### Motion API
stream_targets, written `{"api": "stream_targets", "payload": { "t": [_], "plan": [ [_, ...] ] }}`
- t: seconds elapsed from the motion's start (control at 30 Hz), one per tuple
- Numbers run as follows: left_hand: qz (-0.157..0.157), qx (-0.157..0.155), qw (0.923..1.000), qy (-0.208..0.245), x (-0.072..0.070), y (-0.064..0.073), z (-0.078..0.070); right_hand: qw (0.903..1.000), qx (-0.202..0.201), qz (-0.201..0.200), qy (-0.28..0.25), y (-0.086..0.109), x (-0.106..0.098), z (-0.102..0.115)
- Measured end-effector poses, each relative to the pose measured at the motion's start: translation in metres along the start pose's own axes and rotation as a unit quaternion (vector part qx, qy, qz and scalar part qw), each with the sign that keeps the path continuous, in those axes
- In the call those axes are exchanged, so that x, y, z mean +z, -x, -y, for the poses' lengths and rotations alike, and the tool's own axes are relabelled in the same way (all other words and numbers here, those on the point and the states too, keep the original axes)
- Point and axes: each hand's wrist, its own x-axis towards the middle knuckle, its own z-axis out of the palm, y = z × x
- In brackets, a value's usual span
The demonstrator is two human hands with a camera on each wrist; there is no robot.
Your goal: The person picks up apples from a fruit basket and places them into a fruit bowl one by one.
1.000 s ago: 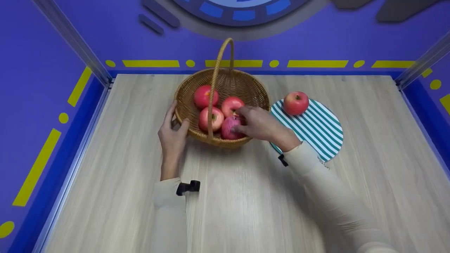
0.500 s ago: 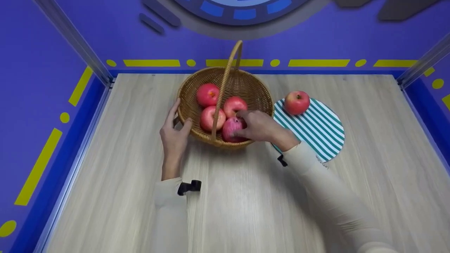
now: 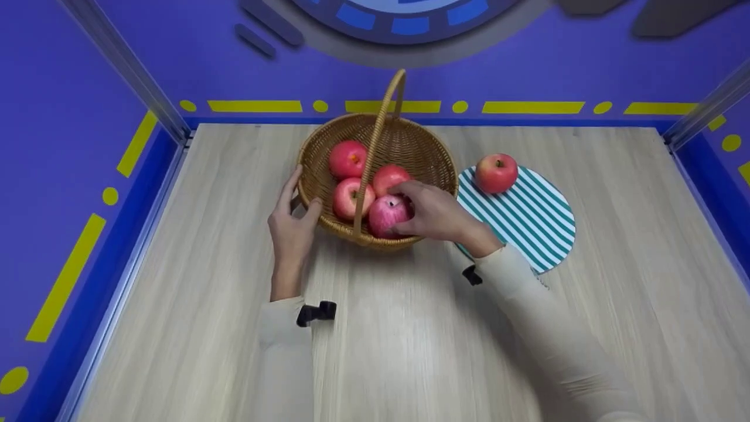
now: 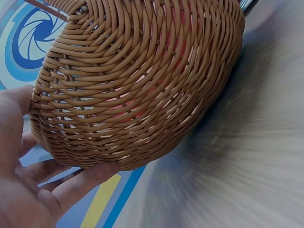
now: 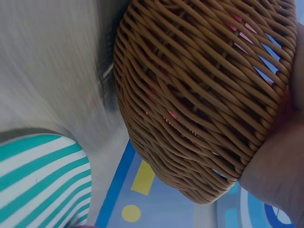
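A brown wicker basket [image 3: 430, 155] with a tall arched handle stands at the back of the table. My left hand [image 3: 291, 231] grips its left side, thumb near the rim; the left wrist view shows the fingers [image 4: 85, 185] against the woven wall. Inside the basket, my right hand [image 3: 438, 214] holds a pinkish-red apple [image 3: 387, 215] between thumb and fingers at the front. Beside that apple lie a red apple [image 3: 347, 159], a paler one [image 3: 351, 198] and another [image 3: 389, 178] partly covered by my fingers. The basket wall hides most of the right hand in its wrist view.
Right of the basket lies a round green-and-white striped mat [image 3: 536, 214]. One more apple [image 3: 496, 173] sits on its back left part. Blue-purple panels [image 3: 246, 76] border the wooden table [image 3: 375, 346] at the back and sides.
The basket has shifted slightly right, its handle leaning further that way, with my left hand staying on it. My right hand stays at the front apple, which has turned slightly, showing more of its dark end.
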Motion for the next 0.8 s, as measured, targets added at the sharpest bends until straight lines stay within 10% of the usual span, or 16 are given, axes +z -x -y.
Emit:
{"api": "stream_targets", "payload": {
  "t": [0.8],
  "plan": [
    [-0.018,-0.035,0.9990,0.020,-0.002,0.000,0.003,0.9664,-0.020,-0.170,-0.191,0.029,-0.007,0.012]
  ]
}}
